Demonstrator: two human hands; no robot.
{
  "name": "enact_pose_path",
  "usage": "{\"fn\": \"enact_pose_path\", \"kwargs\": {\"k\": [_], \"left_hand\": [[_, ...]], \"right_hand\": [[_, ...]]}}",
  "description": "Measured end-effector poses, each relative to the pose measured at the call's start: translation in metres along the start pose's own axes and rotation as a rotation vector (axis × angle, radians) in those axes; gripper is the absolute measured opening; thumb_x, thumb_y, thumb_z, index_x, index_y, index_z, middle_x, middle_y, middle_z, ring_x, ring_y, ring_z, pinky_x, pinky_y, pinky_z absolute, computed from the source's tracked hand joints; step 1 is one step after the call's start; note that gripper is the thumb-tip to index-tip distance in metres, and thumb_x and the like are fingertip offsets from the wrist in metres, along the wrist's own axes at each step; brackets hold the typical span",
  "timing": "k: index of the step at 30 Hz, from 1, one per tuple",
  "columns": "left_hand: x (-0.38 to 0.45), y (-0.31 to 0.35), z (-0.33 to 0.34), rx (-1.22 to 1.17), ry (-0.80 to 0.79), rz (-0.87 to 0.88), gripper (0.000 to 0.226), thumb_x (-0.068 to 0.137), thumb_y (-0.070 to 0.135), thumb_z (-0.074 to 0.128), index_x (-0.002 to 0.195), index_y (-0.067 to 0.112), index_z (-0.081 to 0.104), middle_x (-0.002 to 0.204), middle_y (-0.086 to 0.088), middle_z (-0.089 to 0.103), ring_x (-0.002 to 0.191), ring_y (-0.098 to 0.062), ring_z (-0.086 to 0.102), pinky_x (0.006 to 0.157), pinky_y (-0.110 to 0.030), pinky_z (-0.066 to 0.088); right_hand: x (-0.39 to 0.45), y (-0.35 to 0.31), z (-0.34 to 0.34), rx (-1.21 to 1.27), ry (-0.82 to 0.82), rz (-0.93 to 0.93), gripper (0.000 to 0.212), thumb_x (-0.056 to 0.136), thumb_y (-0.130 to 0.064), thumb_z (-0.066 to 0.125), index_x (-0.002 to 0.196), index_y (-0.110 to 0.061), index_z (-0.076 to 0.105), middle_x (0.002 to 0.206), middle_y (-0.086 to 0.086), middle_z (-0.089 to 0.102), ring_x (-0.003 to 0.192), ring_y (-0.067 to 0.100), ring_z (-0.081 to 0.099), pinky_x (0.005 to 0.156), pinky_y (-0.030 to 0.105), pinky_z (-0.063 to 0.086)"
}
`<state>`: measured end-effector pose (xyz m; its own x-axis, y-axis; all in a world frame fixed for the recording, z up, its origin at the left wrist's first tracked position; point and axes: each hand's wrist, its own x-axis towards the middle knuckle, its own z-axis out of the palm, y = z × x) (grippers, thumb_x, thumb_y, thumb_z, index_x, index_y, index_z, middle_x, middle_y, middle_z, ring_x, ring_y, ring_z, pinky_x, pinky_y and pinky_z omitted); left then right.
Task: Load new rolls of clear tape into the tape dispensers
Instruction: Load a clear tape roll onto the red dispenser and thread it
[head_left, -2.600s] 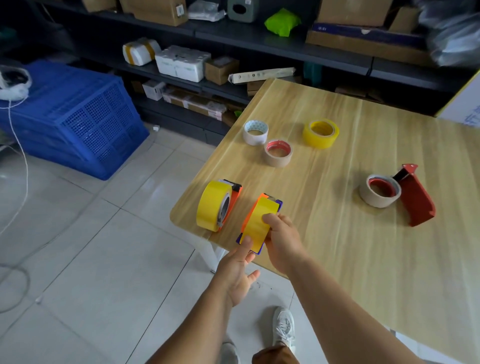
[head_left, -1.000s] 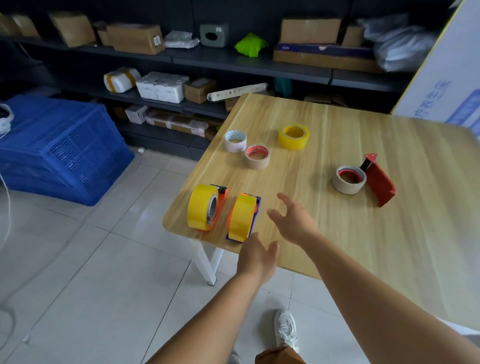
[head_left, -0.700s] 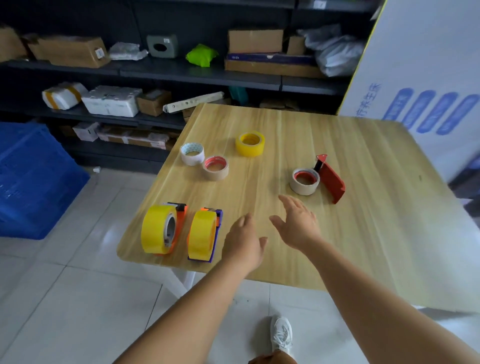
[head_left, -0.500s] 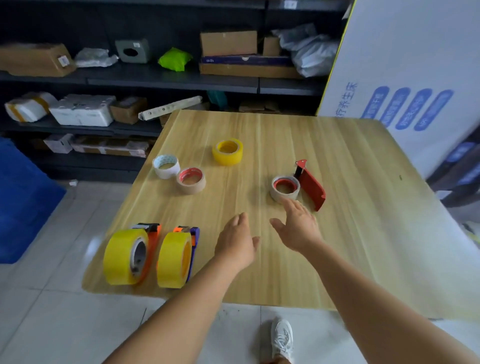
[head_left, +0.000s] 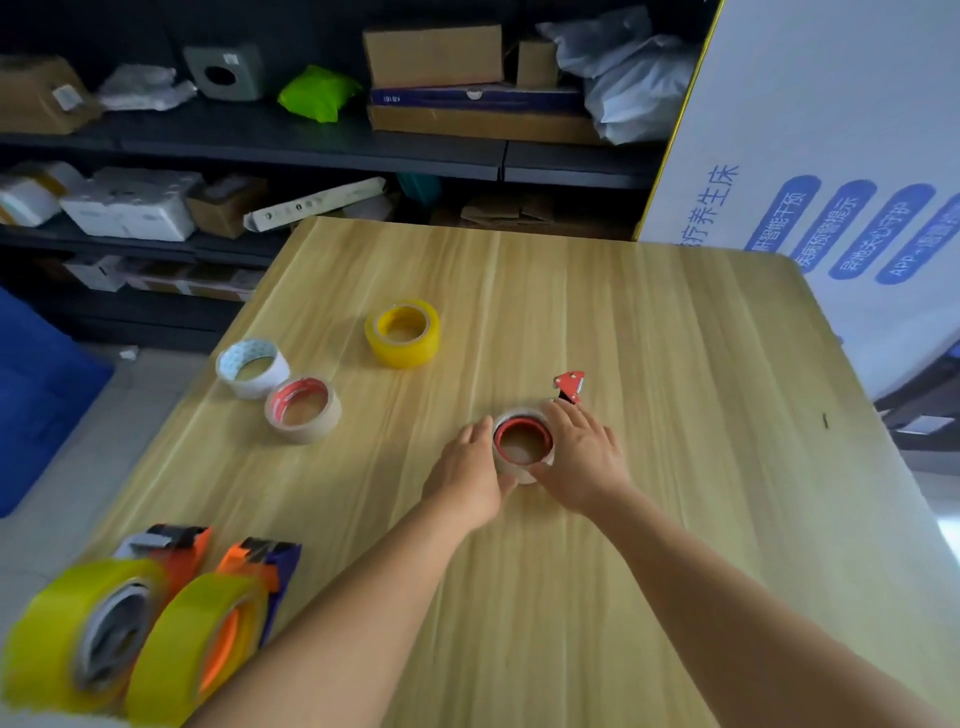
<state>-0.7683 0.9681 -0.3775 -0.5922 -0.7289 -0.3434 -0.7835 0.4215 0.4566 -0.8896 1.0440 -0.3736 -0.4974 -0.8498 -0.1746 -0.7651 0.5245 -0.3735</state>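
Both hands are on the wooden surface (head_left: 649, 338), around one roll of clear tape with a red core (head_left: 522, 441). This roll lies flat near the middle of the surface. The left hand (head_left: 465, 475) touches its left side with the fingers curved along the wall of the roll, and the right hand (head_left: 584, 457) touches its right side, with the thumb at the near edge. The grip of each hand is half closed against the roll; I cannot tell if the roll is lifted or only pressed between the palms.

Just behind the right hand, the red tip of a tape dispenser (head_left: 570, 385) is visible. The hand covers the rest of it, so I cannot tell how it lies.

Farther to the left, three more rolls lie flat and apart from the hands: a yellow roll (head_left: 402, 333) toward the far side, a white roll with a printed core (head_left: 253, 360), and a brownish roll with a red core (head_left: 303, 409) touching or almost touching the white one.

At the near left corner, two loaded dispensers stand side by side on their edge. The left one is orange (head_left: 171, 545) and carries a big yellow roll (head_left: 62, 634); the right one is orange and purple (head_left: 270, 561) and carries another yellow roll (head_left: 192, 649). This corner is blurred.

Behind the surface there are dark shelves (head_left: 311, 140) with cardboard boxes and packages, and on the right a white board with blue Chinese text (head_left: 831, 156). A blue crate (head_left: 36, 405) is on the floor at the left.
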Motion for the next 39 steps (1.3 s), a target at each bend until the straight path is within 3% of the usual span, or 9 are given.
{"fn": "enact_pose_path", "kwargs": {"k": [6,10,16,22,26,31,33,35,39], "left_hand": [[0.034,0.009,0.003,-0.027,-0.057,-0.083,0.083,0.089,0.036,0.060,0.152,0.018,0.009,0.158,-0.004,0.020,0.142,-0.023,0.027,0.111,-0.037,0.030],[0.047,0.009,0.005,-0.036,-0.099,-0.105,0.076,0.093,0.036,0.054,0.152,0.015,0.010,0.156,-0.006,0.027,0.140,-0.025,0.032,0.110,-0.035,0.030],[0.060,0.008,0.004,0.008,-0.044,-0.097,0.046,0.096,0.030,0.051,0.137,0.011,0.042,0.139,-0.009,0.050,0.125,-0.028,0.049,0.099,-0.034,0.040],[0.071,0.010,0.003,-0.079,0.040,-0.182,0.025,0.093,0.019,0.054,0.115,0.010,0.047,0.114,-0.012,0.063,0.103,-0.032,0.061,0.078,-0.036,0.047],[0.079,0.009,0.000,-0.130,0.074,-0.237,0.024,0.092,0.015,0.055,0.114,0.010,0.049,0.115,-0.011,0.062,0.103,-0.031,0.061,0.074,-0.034,0.043],[0.082,0.000,-0.012,-0.239,0.085,-0.205,0.013,0.091,0.026,0.056,0.097,0.014,0.056,0.100,-0.006,0.066,0.087,-0.026,0.060,0.066,-0.030,0.040],[0.080,-0.006,-0.022,-0.314,0.134,-0.173,0.015,0.091,0.030,0.054,0.089,0.015,0.054,0.090,-0.004,0.065,0.085,-0.028,0.061,0.063,-0.029,0.038],[0.078,-0.015,-0.034,-0.351,0.202,-0.141,0.016,0.093,0.030,0.051,0.094,0.014,0.056,0.090,-0.006,0.065,0.088,-0.031,0.062,0.065,-0.031,0.041],[0.073,-0.047,-0.061,-0.325,0.379,-0.147,0.033,0.098,0.019,0.043,0.127,0.011,0.055,0.119,-0.016,0.059,0.112,-0.033,0.055,0.088,-0.033,0.039]], "right_hand": [[0.027,0.010,0.000,-0.176,-0.159,-0.113,0.096,0.080,-0.048,0.066,0.153,-0.023,0.009,0.160,-0.005,0.010,0.149,0.017,-0.002,0.119,0.045,0.002],[0.037,0.012,0.003,-0.237,-0.207,-0.158,0.099,0.082,-0.056,0.060,0.153,-0.021,0.002,0.161,-0.003,0.005,0.148,0.017,-0.010,0.118,0.047,-0.003],[0.044,0.009,0.007,-0.268,-0.198,-0.194,0.097,0.078,-0.065,0.052,0.152,-0.017,0.011,0.155,0.000,0.025,0.148,0.019,-0.012,0.117,0.043,0.002],[0.043,0.012,0.007,-0.154,-0.203,-0.189,0.099,0.070,-0.050,0.068,0.151,-0.023,0.016,0.152,-0.005,0.027,0.147,0.014,0.005,0.116,0.045,0.008],[0.044,0.007,0.002,-0.051,-0.151,-0.200,0.098,0.062,-0.048,0.073,0.145,-0.027,0.024,0.143,-0.007,0.032,0.137,0.015,0.023,0.110,0.045,0.019],[0.049,-0.006,-0.004,-0.044,-0.099,-0.256,0.098,0.066,-0.051,0.071,0.147,-0.024,0.024,0.144,-0.007,0.034,0.136,0.014,0.028,0.114,0.039,0.008],[0.056,-0.016,-0.006,-0.021,-0.073,-0.279,0.098,0.069,-0.051,0.071,0.149,-0.023,0.021,0.147,-0.006,0.034,0.136,0.014,0.030,0.114,0.034,0.011],[0.065,-0.030,-0.008,0.028,-0.074,-0.304,0.100,0.072,-0.047,0.071,0.151,-0.021,0.017,0.152,-0.004,0.031,0.137,0.015,0.030,0.112,0.030,0.018],[0.083,-0.071,-0.002,0.154,-0.133,-0.328,0.102,0.075,-0.038,0.076,0.152,-0.020,0.013,0.156,-0.003,0.027,0.137,0.019,0.035,0.103,0.026,0.032]]}}
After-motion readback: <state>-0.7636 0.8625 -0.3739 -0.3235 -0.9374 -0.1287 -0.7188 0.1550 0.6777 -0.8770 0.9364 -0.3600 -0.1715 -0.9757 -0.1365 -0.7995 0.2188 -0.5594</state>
